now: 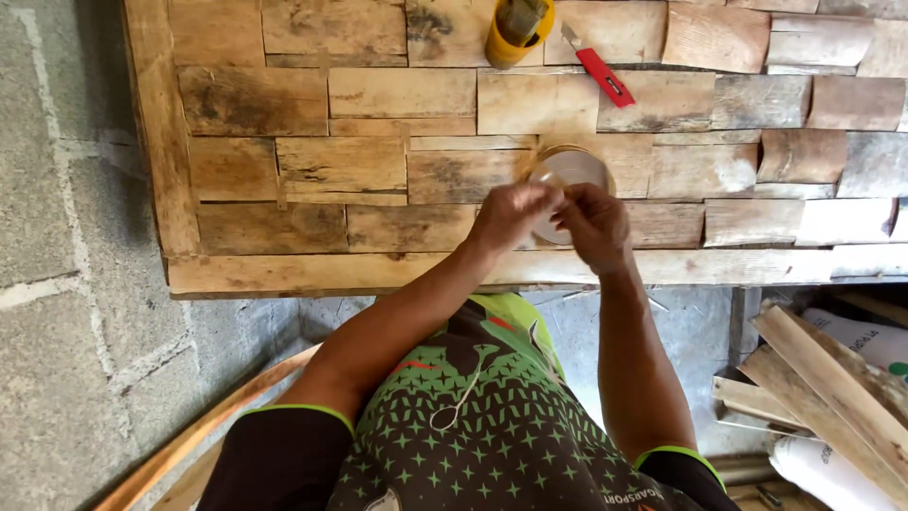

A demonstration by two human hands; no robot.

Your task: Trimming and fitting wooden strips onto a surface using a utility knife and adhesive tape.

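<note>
Green-patterned shirt (492,416) and two bare forearms fill the lower frame, nearest the lens. From there both hands meet over a round tin (566,180) with a pale lid that stands on the worktop (378,170). The left hand (511,216) has its fingers bunched tight at the lid's near edge; the right hand (596,225) curls beside it, fingers also closed on the rim. Motion blur hides whether they pinch the lid itself or some small thing on it.

Judging from this, the tin looks not yet opened: the lid sits flat on it, and the hands seem to be working at its edge.

Further out, a yellow cup (515,33) with a brush in it stands at the far side, and a red knife (598,68) lies just beside it, both apart from the hands.

Underneath, the worktop is a panel of rough wood blocks set like brickwork inside a plank frame, stained and uneven. Grey concrete floor (66,284) shows to the left, with loose planks (832,378) and white sacks below on the right.
</note>
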